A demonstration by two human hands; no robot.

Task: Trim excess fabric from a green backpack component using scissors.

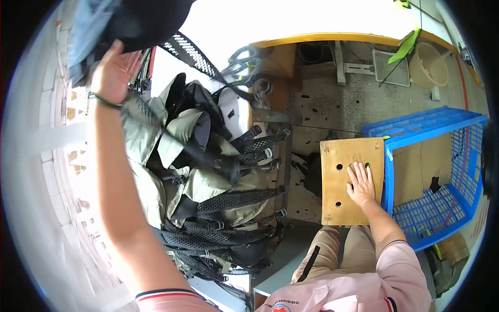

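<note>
At the upper left my left hand (112,75) is raised, thumb and fingers apart. Right beside it is a dark blue-black fabric bag (140,23), blurred and cut off by the picture's edge; I cannot tell whether the two touch. A black mesh strap (195,54) trails from the bag toward the right. Below lies a heap of grey-green and black fabric bags (195,182) with mesh shoulder straps and buckles. My right hand (362,186) rests flat, fingers spread, on a wooden board (338,156) with round holes, above my knees.
Right of the board stands a blue plastic crate (397,208) with cardboard inside. A white table with a yellow edge (332,36) runs across the back. A beige bin (429,65) and a grey tray (391,67) stand on the floor, which has dark scraps. Blue-handled scissors (241,62) lie near the table edge.
</note>
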